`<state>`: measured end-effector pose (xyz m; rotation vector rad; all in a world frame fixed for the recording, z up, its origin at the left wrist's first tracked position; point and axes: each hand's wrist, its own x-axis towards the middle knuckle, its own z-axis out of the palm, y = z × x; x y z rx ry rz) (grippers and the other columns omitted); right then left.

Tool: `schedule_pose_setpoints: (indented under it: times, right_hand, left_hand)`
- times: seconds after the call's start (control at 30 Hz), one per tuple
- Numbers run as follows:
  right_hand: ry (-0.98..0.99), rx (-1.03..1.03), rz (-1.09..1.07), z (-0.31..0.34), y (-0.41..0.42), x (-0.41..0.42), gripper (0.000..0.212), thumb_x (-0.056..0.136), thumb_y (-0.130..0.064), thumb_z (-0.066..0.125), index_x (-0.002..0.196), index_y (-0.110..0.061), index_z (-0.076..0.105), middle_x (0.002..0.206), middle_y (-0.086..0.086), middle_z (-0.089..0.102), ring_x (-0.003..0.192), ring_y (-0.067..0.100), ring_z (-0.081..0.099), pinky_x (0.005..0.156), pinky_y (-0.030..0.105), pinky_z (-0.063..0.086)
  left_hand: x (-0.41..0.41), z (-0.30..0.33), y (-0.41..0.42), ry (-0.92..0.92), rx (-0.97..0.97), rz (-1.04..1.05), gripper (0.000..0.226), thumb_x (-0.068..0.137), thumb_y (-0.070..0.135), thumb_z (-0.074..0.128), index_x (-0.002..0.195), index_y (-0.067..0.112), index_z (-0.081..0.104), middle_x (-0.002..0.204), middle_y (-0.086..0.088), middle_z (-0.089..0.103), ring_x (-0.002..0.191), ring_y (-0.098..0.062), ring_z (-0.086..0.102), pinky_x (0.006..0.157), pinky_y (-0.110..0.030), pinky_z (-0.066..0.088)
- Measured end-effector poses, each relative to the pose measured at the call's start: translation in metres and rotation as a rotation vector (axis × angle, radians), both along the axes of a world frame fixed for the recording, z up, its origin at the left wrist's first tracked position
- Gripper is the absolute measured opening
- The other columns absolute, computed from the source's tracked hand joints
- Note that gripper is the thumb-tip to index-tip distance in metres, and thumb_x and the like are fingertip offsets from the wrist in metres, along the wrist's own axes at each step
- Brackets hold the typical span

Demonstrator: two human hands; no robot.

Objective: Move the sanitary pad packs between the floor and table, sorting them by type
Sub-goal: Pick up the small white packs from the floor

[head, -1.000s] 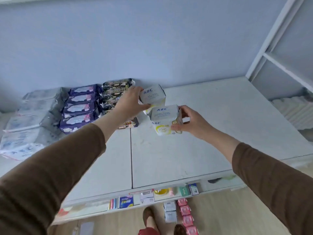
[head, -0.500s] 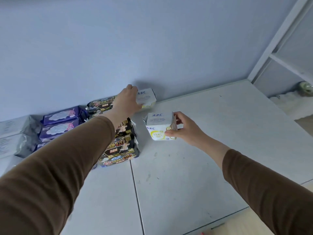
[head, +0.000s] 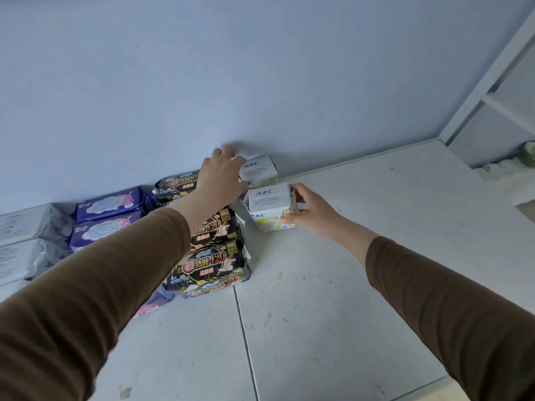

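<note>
Pale blue wall filled the back of the scene, and below it ran the white table, scuffed and split by a seam. Out at the far edge, the left hand reached over the rows and lay on the rear ABC pack, fingers curled over its left side, that pack sitting right against the wall. Just in front of it, on the near side of that grip, the front ABC pack stood on the table, white with a yellow lower band, and the right hand held it from the right, thumb along the lower edge and fingers wrapped behind. The two white packs looked very close, whether touching I could not tell. Left of both grips, under the left forearm, ran the black packs in a row from wall to front; further left came the purple packs, then the grey packs at the frame's edge. Both brown sleeves stretched in from the bottom corners.
</note>
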<state>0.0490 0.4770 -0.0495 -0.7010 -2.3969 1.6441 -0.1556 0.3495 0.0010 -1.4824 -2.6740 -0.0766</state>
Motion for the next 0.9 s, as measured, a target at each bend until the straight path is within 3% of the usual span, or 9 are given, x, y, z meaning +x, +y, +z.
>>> schedule_pose_setpoints:
  times: [0.1, 0.27, 0.4, 0.5, 0.6, 0.73, 0.9]
  right_hand:
    - [-0.017, 0.002, 0.034, 0.001, 0.006, -0.013, 0.065, 0.079, -0.009, 0.081, 0.134, -0.023, 0.05, 0.123, -0.014, 0.06, 0.119, 0.012, 0.056, 0.104, 0.048, 0.048]
    - [-0.041, 0.049, 0.05, 0.0, 0.013, -0.024, 0.065, 0.084, -0.004, 0.076, 0.141, -0.012, 0.047, 0.135, 0.0, 0.058, 0.123, 0.017, 0.054, 0.109, 0.041, 0.044]
    - [-0.073, 0.064, 0.057, -0.002, 0.011, -0.03, 0.064, 0.084, -0.001, 0.074, 0.141, -0.01, 0.047, 0.129, -0.003, 0.058, 0.121, 0.02, 0.056, 0.104, 0.036, 0.045]
    - [-0.11, 0.105, -0.002, -0.005, 0.008, -0.028, 0.073, 0.081, -0.008, 0.079, 0.144, -0.014, 0.042, 0.133, -0.001, 0.056, 0.126, 0.023, 0.056, 0.102, 0.033, 0.044]
    - [-0.139, 0.144, -0.094, -0.002, 0.002, -0.013, 0.094, 0.078, -0.022, 0.082, 0.153, -0.014, 0.027, 0.146, 0.005, 0.046, 0.132, 0.023, 0.049, 0.104, 0.038, 0.044]
    - [-0.101, 0.38, -0.099, 0.014, -0.008, 0.029, 0.069, 0.083, -0.03, 0.074, 0.144, -0.015, 0.043, 0.141, 0.005, 0.051, 0.128, 0.025, 0.051, 0.1, 0.038, 0.044]
    - [-0.079, 0.572, 0.049, 0.041, -0.034, 0.108, 0.058, 0.088, -0.029, 0.068, 0.14, -0.018, 0.048, 0.136, 0.005, 0.052, 0.125, 0.024, 0.049, 0.098, 0.036, 0.042]
  left_hand:
    - [0.002, 0.008, -0.014, 0.001, 0.046, -0.001, 0.048, 0.084, 0.021, 0.059, 0.132, 0.02, 0.056, 0.13, -0.007, 0.049, 0.117, -0.029, 0.045, 0.093, -0.043, 0.042]
    - [0.011, 0.018, -0.04, 0.017, 0.057, -0.022, 0.037, 0.084, 0.022, 0.058, 0.121, 0.02, 0.061, 0.124, -0.005, 0.054, 0.114, -0.027, 0.047, 0.091, -0.041, 0.044]
    - [0.025, 0.018, -0.056, 0.008, 0.069, -0.013, 0.033, 0.085, 0.023, 0.056, 0.118, 0.021, 0.06, 0.118, -0.003, 0.056, 0.11, -0.025, 0.048, 0.087, -0.038, 0.044]
    - [0.038, 0.017, -0.065, -0.009, 0.075, -0.002, 0.033, 0.087, 0.026, 0.055, 0.119, 0.02, 0.059, 0.12, -0.002, 0.057, 0.113, -0.025, 0.049, 0.091, -0.038, 0.042]
    - [0.056, 0.018, -0.075, -0.016, 0.079, 0.027, 0.037, 0.089, 0.026, 0.055, 0.125, 0.02, 0.056, 0.123, -0.002, 0.057, 0.117, -0.025, 0.048, 0.093, -0.041, 0.044]
    - [0.096, 0.021, -0.089, -0.003, 0.08, 0.075, 0.044, 0.089, 0.028, 0.057, 0.132, 0.019, 0.053, 0.124, -0.003, 0.057, 0.118, -0.026, 0.049, 0.09, -0.041, 0.044]
    - [0.176, 0.018, -0.113, -0.031, 0.096, 0.135, 0.039, 0.089, 0.028, 0.057, 0.126, 0.018, 0.056, 0.122, -0.004, 0.057, 0.116, -0.028, 0.05, 0.09, -0.045, 0.047]
